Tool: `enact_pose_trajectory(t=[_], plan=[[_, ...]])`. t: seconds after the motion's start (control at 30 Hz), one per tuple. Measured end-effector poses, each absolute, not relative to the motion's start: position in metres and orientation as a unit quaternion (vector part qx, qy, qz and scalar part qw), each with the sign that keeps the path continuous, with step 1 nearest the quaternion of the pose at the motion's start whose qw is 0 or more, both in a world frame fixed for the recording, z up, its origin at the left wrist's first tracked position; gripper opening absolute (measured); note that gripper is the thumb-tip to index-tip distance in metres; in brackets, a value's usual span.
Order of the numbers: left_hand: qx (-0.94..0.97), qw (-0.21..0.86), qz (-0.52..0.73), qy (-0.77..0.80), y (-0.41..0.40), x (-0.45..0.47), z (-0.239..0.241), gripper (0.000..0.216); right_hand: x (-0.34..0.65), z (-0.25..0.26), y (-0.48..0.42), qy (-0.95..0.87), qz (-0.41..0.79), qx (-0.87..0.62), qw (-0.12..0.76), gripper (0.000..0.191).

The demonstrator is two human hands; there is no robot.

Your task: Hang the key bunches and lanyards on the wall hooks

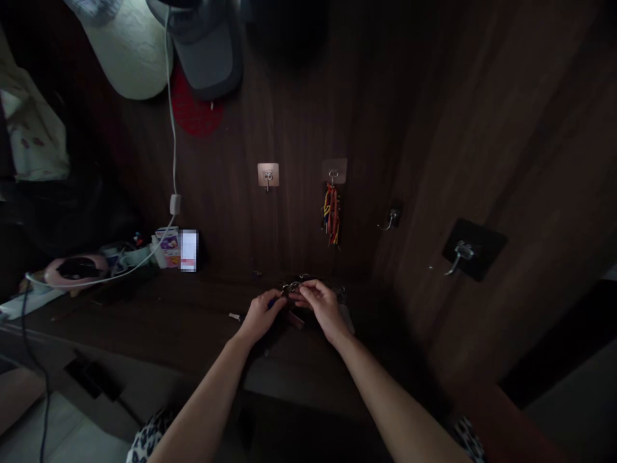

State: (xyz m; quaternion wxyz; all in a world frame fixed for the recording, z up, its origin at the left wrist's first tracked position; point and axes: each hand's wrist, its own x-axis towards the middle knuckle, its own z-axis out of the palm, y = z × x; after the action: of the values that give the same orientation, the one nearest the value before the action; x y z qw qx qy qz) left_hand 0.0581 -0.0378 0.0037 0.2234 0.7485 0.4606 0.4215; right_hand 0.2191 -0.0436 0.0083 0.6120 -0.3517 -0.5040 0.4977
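Desk: L hand, R hand, keyring.

Rings sit between the fingers; hooks hang on the wall behind them, a box stands left on the desk.

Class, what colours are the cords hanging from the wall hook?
Red, orange and yellow cords, best seen in the head view.
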Motion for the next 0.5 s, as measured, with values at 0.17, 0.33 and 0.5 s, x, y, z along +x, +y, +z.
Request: enact_pose_trajectory(t=[0.17,0.33,0.5], plan=[[0.693,0.327,0.485,0.422,-0.037,0.057,0.005,0.029,0.224,0.004,-0.040,-0.537,0.415,-0.408,0.611,0.024],[0.613,0.507,0.505,0.334,-0.038,0.060,0.005,0.028,0.225,0.000,-0.038,-0.585,0.353,-0.428,0.592,0.021],[0.563,0.547,0.545,0.294,-0.038,0.060,0.005,0.026,0.225,-0.003,-0.036,-0.589,0.354,-0.428,0.587,0.016]])
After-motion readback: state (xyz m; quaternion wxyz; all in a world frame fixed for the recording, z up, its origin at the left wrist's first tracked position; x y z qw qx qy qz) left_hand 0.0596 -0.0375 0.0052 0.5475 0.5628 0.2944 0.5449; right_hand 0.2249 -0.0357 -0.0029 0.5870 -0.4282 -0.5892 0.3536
